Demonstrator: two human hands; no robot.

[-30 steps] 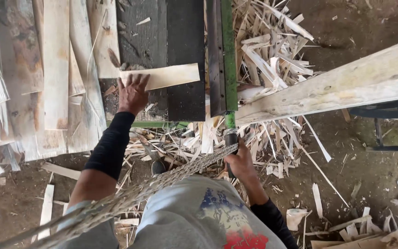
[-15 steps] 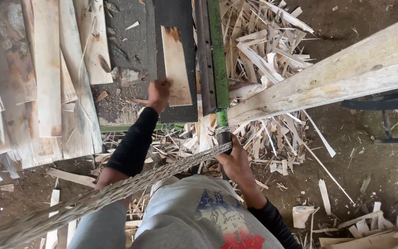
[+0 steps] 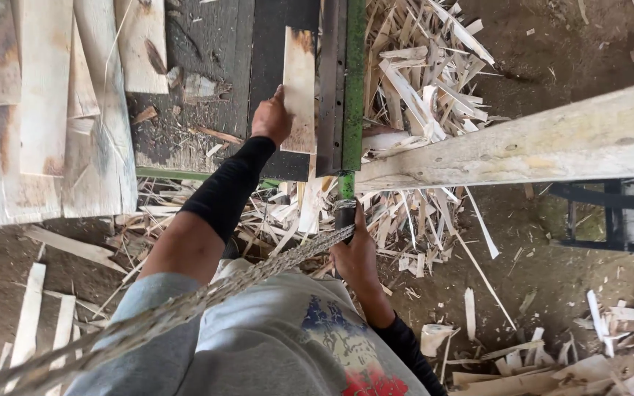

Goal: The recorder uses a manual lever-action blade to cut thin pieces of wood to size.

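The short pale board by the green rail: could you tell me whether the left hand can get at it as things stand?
Yes, it seems so: the left hand already rests against the board, nothing between them.

Vantage: a single head-worn camera, high above the person's own chest, aimed almost straight down.
Facing: top of frame, 12 o'clock, runs away from the body over a dark workbench [image 3: 207, 88]; the grey shirt fills 6 o'clock.
Nearness: close on the torso and arms, farther from the dirt floor [image 3: 566, 308], seen at full standing height.
Reach in frame: left hand [image 3: 271, 117] near centre toward 12 o'clock, right hand [image 3: 354, 253] just below centre.
Edges: stacked boards [image 3: 45, 110] at 10 o'clock, a pale beam [image 3: 522, 143] crossing toward 3 o'clock, a braided rope [image 3: 185, 308] slanting to 7 o'clock.
Shared ground: only one view, no overlap.
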